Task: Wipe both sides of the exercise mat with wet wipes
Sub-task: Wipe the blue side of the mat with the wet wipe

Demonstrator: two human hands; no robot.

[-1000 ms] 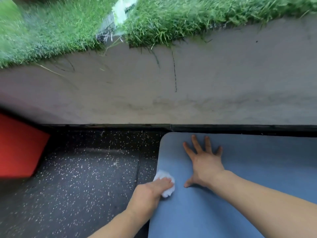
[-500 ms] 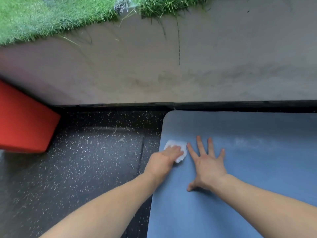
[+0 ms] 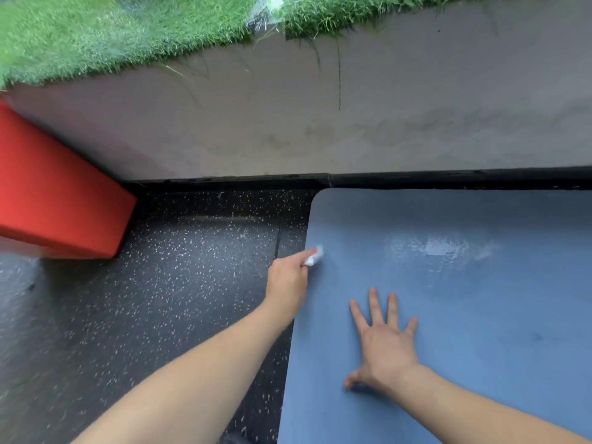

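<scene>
The blue exercise mat (image 3: 464,315) lies flat on the dark speckled floor (image 3: 144,315), its far edge just beside the black strip at the foot of the grey wall (image 3: 352,123). A wet sheen shows on its upper middle, so part of this face looks wiped already; the area nearer the person looks dry, and I judge this side only partly done. The underside is out of sight (whether it has been wiped cannot be told), so at least some of the task remains.

A red block (image 3: 54,200) stands on the floor to the left, well apart from the mat. No container shows, and no pack of wipes either.

The right hand (image 3: 384,344) lies spread flat on the mat, fingers straight and apart, pressing it down. The left hand (image 3: 288,283) is curled round a crumpled white wet wipe (image 3: 314,259), which it holds against the mat's left edge.
</scene>
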